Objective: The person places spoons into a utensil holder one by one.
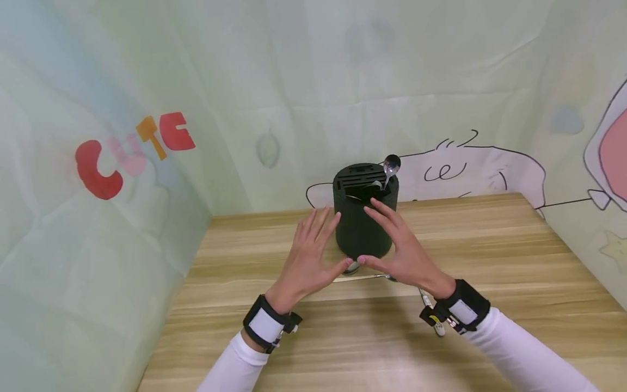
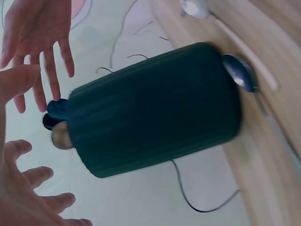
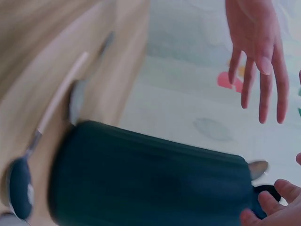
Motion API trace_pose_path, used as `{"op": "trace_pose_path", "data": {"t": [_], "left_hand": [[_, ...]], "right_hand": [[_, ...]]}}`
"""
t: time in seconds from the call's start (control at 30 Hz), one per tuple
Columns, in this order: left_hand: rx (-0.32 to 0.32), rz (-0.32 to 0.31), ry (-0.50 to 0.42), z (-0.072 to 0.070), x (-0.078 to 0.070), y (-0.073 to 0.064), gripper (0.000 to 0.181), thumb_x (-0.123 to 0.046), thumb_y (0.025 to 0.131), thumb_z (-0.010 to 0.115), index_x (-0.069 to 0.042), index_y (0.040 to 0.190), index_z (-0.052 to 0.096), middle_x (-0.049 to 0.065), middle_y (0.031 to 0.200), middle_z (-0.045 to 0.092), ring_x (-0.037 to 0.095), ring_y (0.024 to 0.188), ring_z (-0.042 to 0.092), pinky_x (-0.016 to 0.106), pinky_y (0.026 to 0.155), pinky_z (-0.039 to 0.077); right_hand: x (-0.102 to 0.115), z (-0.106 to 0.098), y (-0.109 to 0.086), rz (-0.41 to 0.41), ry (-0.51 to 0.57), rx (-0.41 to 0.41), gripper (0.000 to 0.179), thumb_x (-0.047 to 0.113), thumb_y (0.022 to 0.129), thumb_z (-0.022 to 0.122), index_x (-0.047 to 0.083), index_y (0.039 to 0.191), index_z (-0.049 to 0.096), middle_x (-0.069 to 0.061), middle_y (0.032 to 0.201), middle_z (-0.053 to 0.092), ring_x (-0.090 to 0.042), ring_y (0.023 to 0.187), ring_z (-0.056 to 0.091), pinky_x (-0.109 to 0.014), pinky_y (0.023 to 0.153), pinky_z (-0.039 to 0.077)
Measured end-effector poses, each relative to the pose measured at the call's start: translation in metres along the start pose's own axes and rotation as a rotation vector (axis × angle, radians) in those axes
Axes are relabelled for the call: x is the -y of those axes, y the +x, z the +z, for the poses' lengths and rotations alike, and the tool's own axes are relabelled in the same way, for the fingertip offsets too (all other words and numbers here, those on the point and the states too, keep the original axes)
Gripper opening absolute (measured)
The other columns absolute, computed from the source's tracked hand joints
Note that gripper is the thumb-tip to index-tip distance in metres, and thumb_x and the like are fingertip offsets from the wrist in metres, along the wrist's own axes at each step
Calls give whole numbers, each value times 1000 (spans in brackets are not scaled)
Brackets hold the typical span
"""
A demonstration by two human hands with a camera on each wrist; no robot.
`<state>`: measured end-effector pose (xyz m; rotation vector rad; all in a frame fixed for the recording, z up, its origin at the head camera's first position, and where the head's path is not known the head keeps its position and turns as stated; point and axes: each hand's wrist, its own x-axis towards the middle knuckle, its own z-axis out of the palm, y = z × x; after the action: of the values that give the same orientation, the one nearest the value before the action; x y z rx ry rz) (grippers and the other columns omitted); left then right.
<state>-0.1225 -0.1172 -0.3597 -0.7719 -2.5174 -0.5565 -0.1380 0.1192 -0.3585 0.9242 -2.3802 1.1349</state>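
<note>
A dark cylindrical utensil holder [image 1: 363, 231] with a slotted top stands upright near the back of the table. From its top a metal spoon [image 1: 392, 164] sticks out, bowl up. My left hand [image 1: 308, 258] is in front of the holder's left side, fingers spread. On the other side my right hand [image 1: 404, 250] mirrors it, fingers extended and thumb pointing at the left thumb. Neither hand holds anything. At the holder's base lies a spoon [image 2: 241, 73], and a pale-handled spoon [image 3: 19, 188] lies crosswise in front of it.
Another utensil's handle [image 1: 439, 328] shows on the wooden table [image 1: 235, 326] beneath my right wrist. Behind the table hangs a printed cloth [image 1: 313, 130], which also covers the left side. Each wrist wears a black strap with a small camera.
</note>
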Motion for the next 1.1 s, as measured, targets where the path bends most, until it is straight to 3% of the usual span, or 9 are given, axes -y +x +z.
{"op": "trace_pose_path", "data": {"t": [0.43,0.6,0.87,1.1], "left_hand": [[77,-90,58,20,30,-35,86,-55,85,65,-20,155,29,8,164,22,40,150,21,68,113,26],[125,-136,57,30,42,-41,87,-59,85,65,-16,153,34,12,162,26,41,148,26,67,112,28],[257,-218,26,45,61,-49,87,-57,85,67,-13,153,35,15,161,28,42,146,30,59,116,29],[314,-244,12,52,70,-54,74,-47,88,68,-10,147,44,14,154,42,34,141,41,51,112,38]], "right_hand": [[-20,58,-6,25,-55,133,91,43,77,81,21,153,35,-7,160,29,-32,146,31,-61,111,36],[-29,76,-3,66,-72,187,91,47,78,79,22,153,34,-8,159,33,-32,144,34,-58,111,37],[-42,105,-2,141,-94,291,89,57,80,74,18,152,37,-10,155,39,-33,142,39,-57,110,39],[-46,124,0,136,-189,376,76,43,85,74,11,147,44,-16,150,46,-35,137,46,-52,109,42]]}}
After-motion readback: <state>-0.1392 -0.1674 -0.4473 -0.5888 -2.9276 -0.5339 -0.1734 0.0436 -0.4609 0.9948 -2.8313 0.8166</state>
